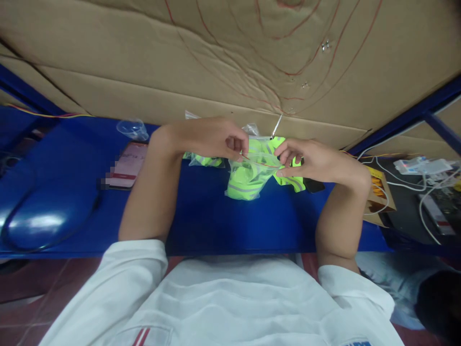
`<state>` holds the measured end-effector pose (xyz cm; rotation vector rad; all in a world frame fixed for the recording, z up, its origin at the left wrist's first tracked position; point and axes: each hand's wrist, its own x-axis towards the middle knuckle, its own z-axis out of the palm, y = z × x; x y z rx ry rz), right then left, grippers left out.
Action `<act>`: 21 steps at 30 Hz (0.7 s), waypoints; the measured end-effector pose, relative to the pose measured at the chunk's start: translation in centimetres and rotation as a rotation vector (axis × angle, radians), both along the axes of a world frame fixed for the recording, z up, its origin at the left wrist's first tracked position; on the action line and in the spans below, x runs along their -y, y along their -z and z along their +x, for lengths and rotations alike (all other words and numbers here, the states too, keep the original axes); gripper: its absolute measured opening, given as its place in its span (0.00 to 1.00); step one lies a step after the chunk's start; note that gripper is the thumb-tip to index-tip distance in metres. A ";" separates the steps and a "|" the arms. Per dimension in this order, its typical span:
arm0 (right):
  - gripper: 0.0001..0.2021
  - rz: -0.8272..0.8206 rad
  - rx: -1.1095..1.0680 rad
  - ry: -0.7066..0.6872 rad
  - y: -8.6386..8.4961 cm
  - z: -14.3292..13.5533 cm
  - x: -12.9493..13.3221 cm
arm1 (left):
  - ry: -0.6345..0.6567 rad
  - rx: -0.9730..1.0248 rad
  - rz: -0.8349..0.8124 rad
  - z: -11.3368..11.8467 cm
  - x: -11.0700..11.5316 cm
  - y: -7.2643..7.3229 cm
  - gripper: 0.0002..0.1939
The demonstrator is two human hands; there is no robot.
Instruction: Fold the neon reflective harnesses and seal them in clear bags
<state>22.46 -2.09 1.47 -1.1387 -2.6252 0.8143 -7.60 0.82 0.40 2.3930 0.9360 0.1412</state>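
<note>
A clear zip bag hangs upright over the blue table, with a rolled neon-yellow reflective strap inside it. My left hand pinches the bag's top edge at its left end. At the right end of the same edge, my right hand grips it between thumb and fingers. A thin red line runs along the bag's mouth between them; whether the mouth is sealed I cannot tell. Behind my hands lie more neon-yellow straps, some in another clear bag, partly hidden by my left hand.
On the blue table, a booklet or box with a pink-white face lies left, near a crumpled clear bag. A black cable loops at far left. To the right stand a cardboard box and white cables. Cardboard walls the back.
</note>
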 end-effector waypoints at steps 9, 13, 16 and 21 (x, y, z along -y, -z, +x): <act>0.17 -0.035 0.035 -0.033 -0.2 -0.4 -0.2 | 0.009 -0.023 0.027 0.0 0.1 -0.2 0.14; 0.16 0.010 0.043 -0.072 0.1 -1.0 -0.1 | 0.016 -0.024 0.039 -0.1 0.5 0.1 0.19; 0.14 0.075 0.051 -0.089 0.5 -1.3 -0.3 | 0.032 0.012 0.039 0.6 1.2 0.0 0.36; 0.12 0.121 0.039 -0.094 0.7 -1.2 -0.4 | 0.093 0.069 0.088 2.5 0.6 1.2 0.31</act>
